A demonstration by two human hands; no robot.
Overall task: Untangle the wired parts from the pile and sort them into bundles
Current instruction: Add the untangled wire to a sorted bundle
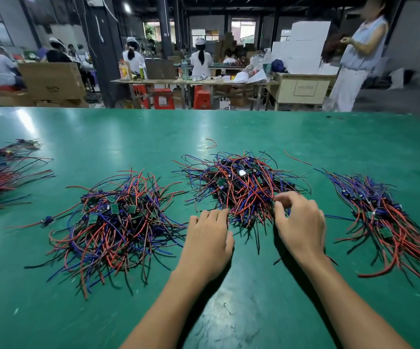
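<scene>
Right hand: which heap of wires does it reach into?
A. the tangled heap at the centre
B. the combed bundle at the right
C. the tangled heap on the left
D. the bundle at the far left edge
A: the right hand has its curled fingers at the near edge of the centre heap.

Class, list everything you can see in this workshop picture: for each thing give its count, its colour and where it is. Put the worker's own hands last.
Table: one, green, across the foreground.
Tangled piles: two, red, blue and black wires with small green boards; middle pile at the hands, left pile beside it.
Sorted bundles: two, same colours; right bundle, far-left bundle.
Loose wires: two, red, beyond the middle pile.
Stools: several, red, under the far benches.
White boxes: a stack, back right.
Left hand: fingers at the pile's edge.
Right hand: fingers curled at the wires; its grip is unclear.
</scene>
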